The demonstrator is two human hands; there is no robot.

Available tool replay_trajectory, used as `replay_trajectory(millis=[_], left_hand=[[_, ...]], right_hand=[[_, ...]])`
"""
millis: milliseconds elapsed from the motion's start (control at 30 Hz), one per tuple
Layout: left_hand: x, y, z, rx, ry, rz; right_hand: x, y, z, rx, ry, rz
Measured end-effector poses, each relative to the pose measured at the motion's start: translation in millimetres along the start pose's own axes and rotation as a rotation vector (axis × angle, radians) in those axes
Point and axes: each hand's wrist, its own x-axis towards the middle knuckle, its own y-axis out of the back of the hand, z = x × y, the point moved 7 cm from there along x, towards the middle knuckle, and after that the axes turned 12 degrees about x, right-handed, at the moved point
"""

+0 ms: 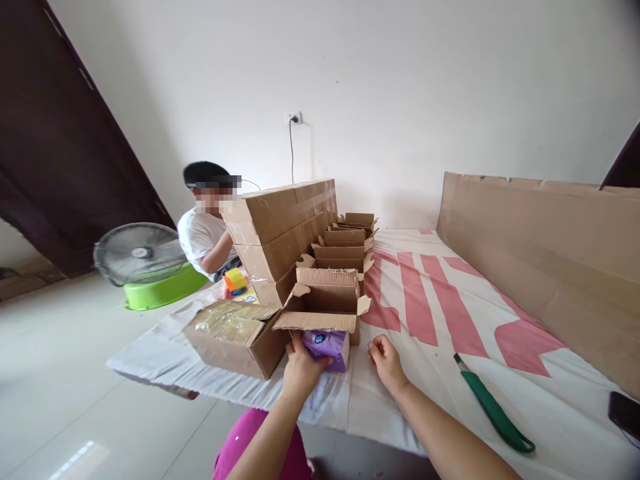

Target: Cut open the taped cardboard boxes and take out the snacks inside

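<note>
My left hand [301, 371] grips a purple tissue pack [326, 348], thumb on its front and fingers at its left side. The pack stands on the cloth-covered table against the near side of an open cardboard box [320, 321], partly beneath its folded-out flap. To the right of the pack, my right hand [386, 360] is held just above or on the cloth with fingers curled in; nothing shows in it. A taped cardboard box [233, 333] lies left of my left hand. Behind the nearest open box, several more open boxes [340, 253] stand in a row.
Stacked closed cartons [280, 220] form a wall beside the open boxes. A person [203, 233] sits behind it, near a tape dispenser [235, 281] and a fan [140, 253]. A green-handled blade [495, 410], a phone [625, 413] and a large cardboard sheet [540, 260] are at right.
</note>
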Motion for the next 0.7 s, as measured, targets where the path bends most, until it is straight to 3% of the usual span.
replay_trajectory(millis=[300, 500, 600, 700], left_hand=[[14, -4, 18, 0.028, -0.047, -0.05], [4, -10, 12, -0.043, -0.075, -0.071], [-1, -11, 5, -0.079, -0.065, -0.067], [-3, -12, 2, -0.12, -0.083, -0.066]], right_hand=[[-1, -5, -4, -0.099, 0.058, -0.046], [-7, -4, -10, -0.151, 0.116, 0.002], [-4, 9, -24, -0.186, 0.167, 0.103], [27, 33, -53, -0.268, 0.231, 0.193]])
